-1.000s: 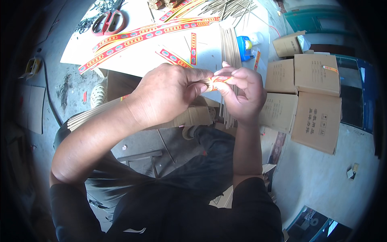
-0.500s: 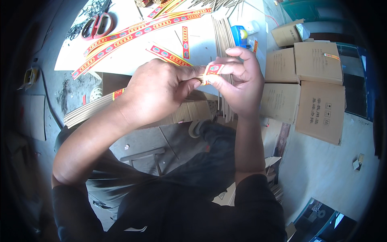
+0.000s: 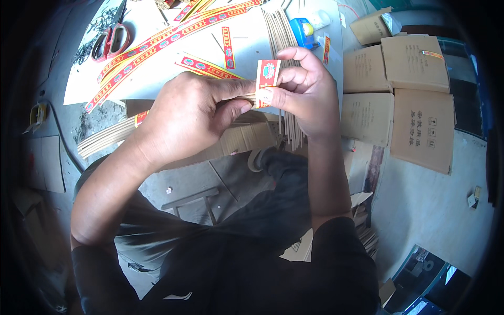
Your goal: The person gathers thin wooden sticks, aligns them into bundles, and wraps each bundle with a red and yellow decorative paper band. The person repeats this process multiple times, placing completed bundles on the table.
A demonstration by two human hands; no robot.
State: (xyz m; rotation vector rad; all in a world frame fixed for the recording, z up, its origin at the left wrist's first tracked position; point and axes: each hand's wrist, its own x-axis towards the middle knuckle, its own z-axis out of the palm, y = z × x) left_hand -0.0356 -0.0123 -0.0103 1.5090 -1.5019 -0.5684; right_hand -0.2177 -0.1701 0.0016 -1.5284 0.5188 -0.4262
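Note:
My left hand [image 3: 191, 113] is closed around thin tan incense sticks [image 3: 249, 98], pinching them between thumb and fingers. At their right end, a red paper strip [image 3: 268, 73] with yellow edges and a printed flower stands upright across the sticks. My right hand [image 3: 310, 97] pinches this strip between thumb and index finger, its other fingers curled above. Behind my left forearm, a stick bundle [image 3: 107, 137] with a red band juts out to the left; whether it is the held one is hidden. Another stick bundle [image 3: 281, 34] runs past the table edge behind my right hand.
On the white table [image 3: 152, 86] lie long red-yellow strips [image 3: 173, 39], shorter strips [image 3: 227, 47], red-handled scissors [image 3: 111, 43] and a blue tape dispenser [image 3: 304, 34]. Cardboard boxes [image 3: 415, 63] stand to the right. Below the table is a small stool [image 3: 191, 199].
The paper strip, lying slantwise over the sticks before, now stands upright with more of its length showing. My right thumb has shifted onto its lower part. The whole view has shifted slightly.

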